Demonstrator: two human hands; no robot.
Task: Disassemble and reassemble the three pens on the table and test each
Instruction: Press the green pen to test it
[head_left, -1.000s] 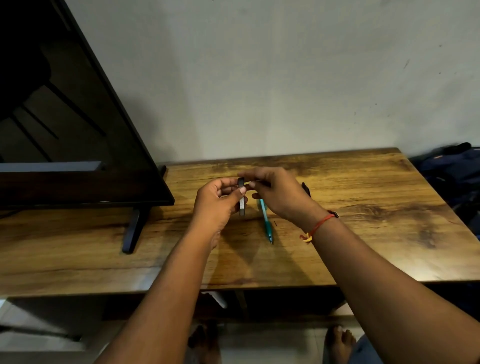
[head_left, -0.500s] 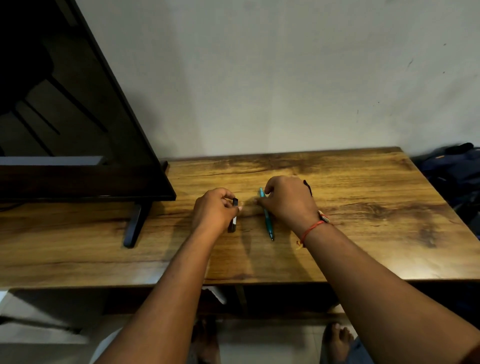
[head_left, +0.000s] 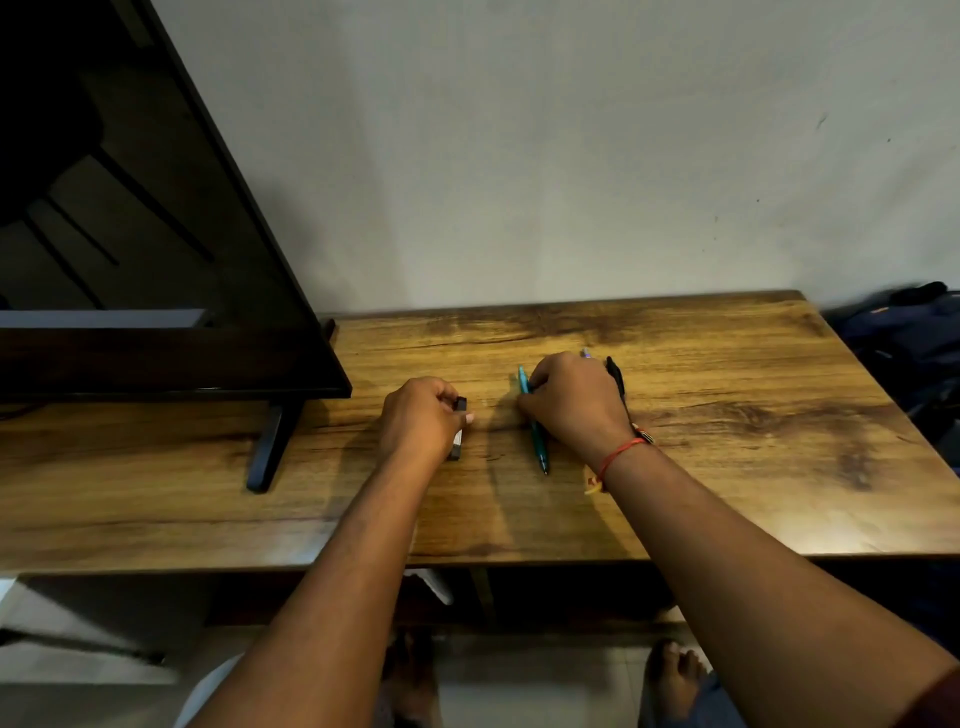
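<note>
My left hand (head_left: 421, 423) rests on the wooden table (head_left: 727, 467) with its fingers closed around a short dark pen part (head_left: 458, 431) with a pale band, which lies upright along the table. My right hand (head_left: 574, 402) lies knuckles up over the teal pen (head_left: 537, 441), fingertips curled at its upper end; whether it grips the pen I cannot tell. A black pen (head_left: 617, 382) lies just right of that hand, partly under the wrist. A small purple tip (head_left: 586, 353) shows above the knuckles.
A large dark TV screen (head_left: 156, 260) stands on the table's left, its black foot (head_left: 270, 447) near my left hand. A dark bag (head_left: 914, 343) lies off the table's right end. The wall runs behind. My feet show below the front edge.
Both hands came down from mid-air to the tabletop and moved apart. The left one lowered the dark pen part onto the table; the right one settled over the teal pen.
</note>
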